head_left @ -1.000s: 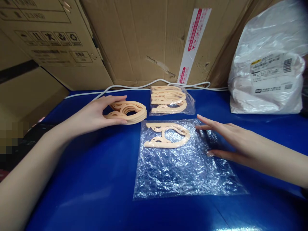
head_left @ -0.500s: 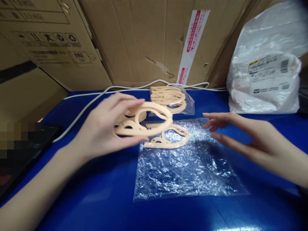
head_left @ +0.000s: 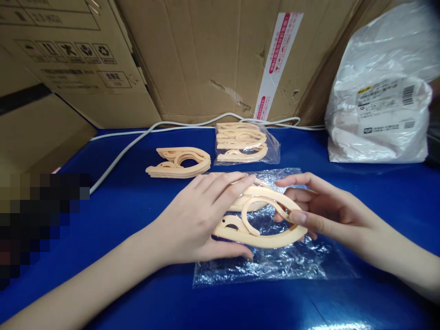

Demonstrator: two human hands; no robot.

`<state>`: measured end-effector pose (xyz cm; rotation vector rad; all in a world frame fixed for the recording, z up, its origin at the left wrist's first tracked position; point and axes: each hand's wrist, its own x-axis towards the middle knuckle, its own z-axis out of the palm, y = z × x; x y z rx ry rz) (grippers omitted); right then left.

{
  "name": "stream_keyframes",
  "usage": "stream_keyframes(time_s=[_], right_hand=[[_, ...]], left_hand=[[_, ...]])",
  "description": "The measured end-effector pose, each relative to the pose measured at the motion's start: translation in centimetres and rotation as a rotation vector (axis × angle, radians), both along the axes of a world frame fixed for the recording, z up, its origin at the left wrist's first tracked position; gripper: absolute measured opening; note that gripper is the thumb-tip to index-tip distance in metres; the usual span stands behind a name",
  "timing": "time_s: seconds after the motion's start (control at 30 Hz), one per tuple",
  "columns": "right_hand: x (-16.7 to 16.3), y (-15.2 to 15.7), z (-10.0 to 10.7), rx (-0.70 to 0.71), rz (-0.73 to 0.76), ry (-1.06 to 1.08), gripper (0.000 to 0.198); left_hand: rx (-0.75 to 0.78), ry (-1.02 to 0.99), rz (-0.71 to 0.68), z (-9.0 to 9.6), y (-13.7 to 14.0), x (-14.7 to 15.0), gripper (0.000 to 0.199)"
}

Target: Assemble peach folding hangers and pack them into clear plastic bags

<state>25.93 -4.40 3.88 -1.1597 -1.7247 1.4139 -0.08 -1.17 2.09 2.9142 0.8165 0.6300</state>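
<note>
A beige plastic folding hanger (head_left: 268, 241), folded up, is held between both hands above a clear plastic bag (head_left: 275, 266). My left hand (head_left: 206, 215) grips its left end, fingers over the top and thumb below. At the curved right end, my right hand (head_left: 330, 211) pinches it between thumb and fingers. Behind it, partly covered by the left hand and this hanger, another beige hanger (head_left: 252, 206) lies on the bag. A neat stack of folded hangers (head_left: 178, 172) rests on the blue table beyond my left hand.
Several more hangers in a clear bag (head_left: 240, 142) lie at the back. A white cable (head_left: 165, 123) runs along the cardboard (head_left: 199, 59) behind the table. To the right stands a white plastic parcel bag (head_left: 378, 114). A blurred-out dark object (head_left: 41, 220) is at the left.
My left hand has moved right and toward me with a hanger, uncovering the stack behind. My right hand has come left and closed on the hanger's curved end.
</note>
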Motion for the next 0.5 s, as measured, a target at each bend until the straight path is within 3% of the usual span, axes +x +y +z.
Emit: stream_keyframes(time_s=[0.17, 0.23, 0.37, 0.5], right_hand=[[0.4, 0.1, -0.1, 0.124, 0.019, -0.153, 0.036], [0.4, -0.1, -0.3, 0.264, 0.01, -0.249, 0.04], [0.2, -0.5, -0.8, 0.682, 0.089, -0.494, 0.07], [-0.2, -0.7, -1.0, 0.868, 0.134, -0.634, 0.07]], left_hand=[[-0.003, -0.028, -0.007, 0.3, 0.3, -0.3, 0.083], [0.006, -0.034, 0.0, 0.3, 0.1, -0.2, 0.08], [0.062, -0.051, 0.04, 0.1, -0.8, 0.6, 0.079], [0.095, -0.056, 0.082, 0.0, -1.6, 1.1, 0.079]])
